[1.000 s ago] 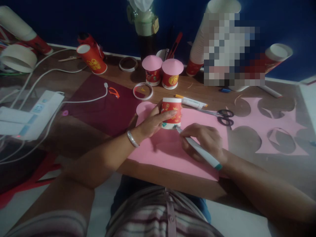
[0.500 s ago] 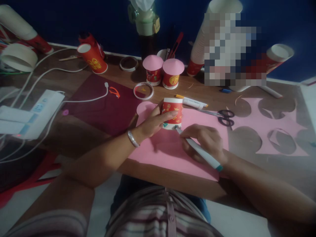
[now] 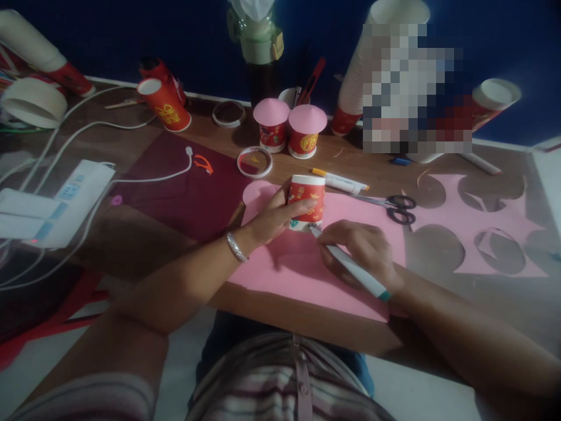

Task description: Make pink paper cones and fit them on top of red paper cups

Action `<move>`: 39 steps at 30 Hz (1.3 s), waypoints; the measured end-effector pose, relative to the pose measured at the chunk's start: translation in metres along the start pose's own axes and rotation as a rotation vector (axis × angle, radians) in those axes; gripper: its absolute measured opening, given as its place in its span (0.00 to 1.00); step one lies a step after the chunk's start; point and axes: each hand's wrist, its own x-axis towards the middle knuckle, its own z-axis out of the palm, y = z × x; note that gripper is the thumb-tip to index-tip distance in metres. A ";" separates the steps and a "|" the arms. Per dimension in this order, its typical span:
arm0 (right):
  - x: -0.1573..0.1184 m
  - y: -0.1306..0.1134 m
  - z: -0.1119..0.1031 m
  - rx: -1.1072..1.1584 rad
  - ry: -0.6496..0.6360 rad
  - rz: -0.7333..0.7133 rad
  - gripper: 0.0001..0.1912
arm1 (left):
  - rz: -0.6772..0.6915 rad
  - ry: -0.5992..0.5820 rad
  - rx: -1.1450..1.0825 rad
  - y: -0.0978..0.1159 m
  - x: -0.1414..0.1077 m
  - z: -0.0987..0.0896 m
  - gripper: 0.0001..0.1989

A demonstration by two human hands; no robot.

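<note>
A red and white paper cup [image 3: 307, 196] is held above the pink paper [image 3: 280, 266] by my left hand [image 3: 280, 213], thumb across its printed side. Green marks show on the white band at its lower edge. My right hand [image 3: 357, 251] is closed around a white marker [image 3: 357, 272] with a green end; the tip is at the cup's lower band, and whether it touches I cannot tell. Behind the cup lie another marker [image 3: 339, 181] with yellow ends and scissors [image 3: 397, 209] with dark handles.
Two red cups with pink paper cone tops [image 3: 307, 120] stand at the back, near a tape roll [image 3: 255, 162]. Pink paper with round cut-outs [image 3: 471, 225] lies right. At left are a white power strip [image 3: 72, 202], cables and a dark red sheet [image 3: 175, 193].
The marker and my right hand have shifted slightly left along the cup's lower band. The cup has moved very little; my left hand keeps its hold.
</note>
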 end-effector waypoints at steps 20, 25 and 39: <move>-0.001 0.001 -0.001 0.004 -0.023 0.015 0.08 | -0.002 0.014 -0.019 0.000 0.000 -0.001 0.25; -0.003 0.001 0.000 0.006 -0.015 0.021 0.07 | -0.019 0.015 -0.028 0.002 0.000 0.001 0.25; 0.000 0.000 -0.009 -0.065 -0.006 0.136 0.02 | -0.009 0.024 -0.064 0.003 0.001 0.000 0.27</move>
